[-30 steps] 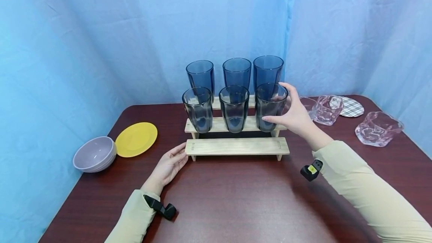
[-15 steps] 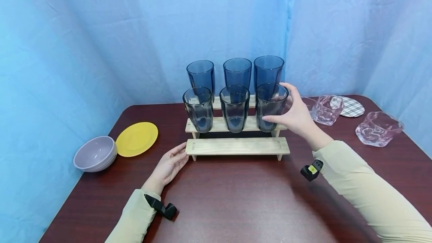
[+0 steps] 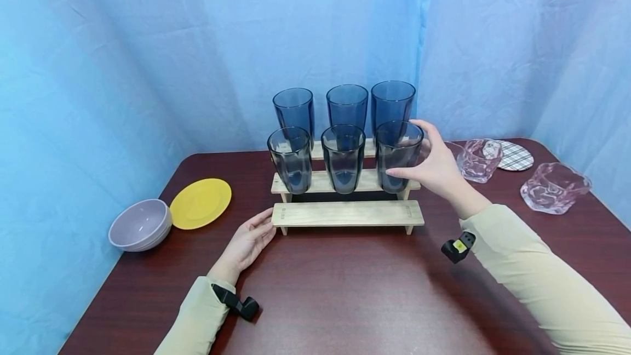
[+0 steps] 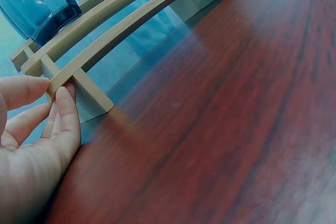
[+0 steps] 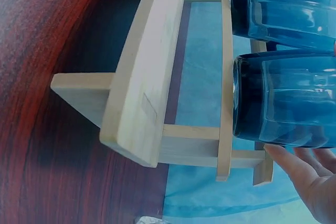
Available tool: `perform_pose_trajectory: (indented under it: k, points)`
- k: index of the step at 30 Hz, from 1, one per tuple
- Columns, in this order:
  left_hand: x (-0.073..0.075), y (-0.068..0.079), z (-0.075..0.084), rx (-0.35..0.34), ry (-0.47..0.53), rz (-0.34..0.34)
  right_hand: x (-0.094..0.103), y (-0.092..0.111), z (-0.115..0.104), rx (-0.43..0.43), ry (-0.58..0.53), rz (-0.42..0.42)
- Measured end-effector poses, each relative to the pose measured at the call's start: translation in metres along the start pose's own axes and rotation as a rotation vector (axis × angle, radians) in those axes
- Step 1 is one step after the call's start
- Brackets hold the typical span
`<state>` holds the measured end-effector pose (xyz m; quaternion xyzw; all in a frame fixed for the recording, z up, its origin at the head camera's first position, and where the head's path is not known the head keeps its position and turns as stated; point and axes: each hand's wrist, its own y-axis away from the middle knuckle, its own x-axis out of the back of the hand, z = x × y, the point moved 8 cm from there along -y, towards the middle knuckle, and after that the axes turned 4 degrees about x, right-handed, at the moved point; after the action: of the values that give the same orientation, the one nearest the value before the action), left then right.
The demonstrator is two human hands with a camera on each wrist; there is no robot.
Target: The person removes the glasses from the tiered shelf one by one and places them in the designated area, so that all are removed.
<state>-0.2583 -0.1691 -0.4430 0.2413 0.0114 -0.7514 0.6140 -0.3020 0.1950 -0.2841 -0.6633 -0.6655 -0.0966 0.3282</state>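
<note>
A three-tier wooden rack bears several tall dark-blue glasses. Three stand upright on its top tier, including a rear right glass. On the middle tier are the left glass, the middle glass and the right glass. My right hand holds this right glass, thumb low at its front and a finger behind near the rim; the other fingers are partly hidden. At the rack's lower left end, my left hand pinches the lowest plank's corner, as the left wrist view shows up close.
To the left, a lilac bowl sits beside a yellow plate. On the right are faceted pink glasses, one of them a front pink glass, and a checkered white disc. A blue curtain hangs behind the table.
My right hand and the glass it holds have shifted very slightly to the right. The left hand keeps its pinch on the rack.
</note>
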Motion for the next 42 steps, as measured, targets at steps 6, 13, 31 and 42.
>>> perform_pose_trajectory:
  k: [6,13,31,42]
  points:
    - [0.001,0.0,0.0,0.002,0.014,0.009,0.008,0.002,-0.001,-0.002,0.002,0.024]
    - [0.001,0.001,0.001,0.008,-0.006,0.017,0.02,0.006,0.004,0.005,0.009,0.06]
    - [-0.003,-0.003,0.001,0.005,-0.011,-0.002,0.059,0.03,0.029,0.024,-0.013,0.101]
    - [-0.003,-0.003,0.001,0.01,-0.01,0.009,0.077,0.044,0.055,-0.003,0.029,0.128]
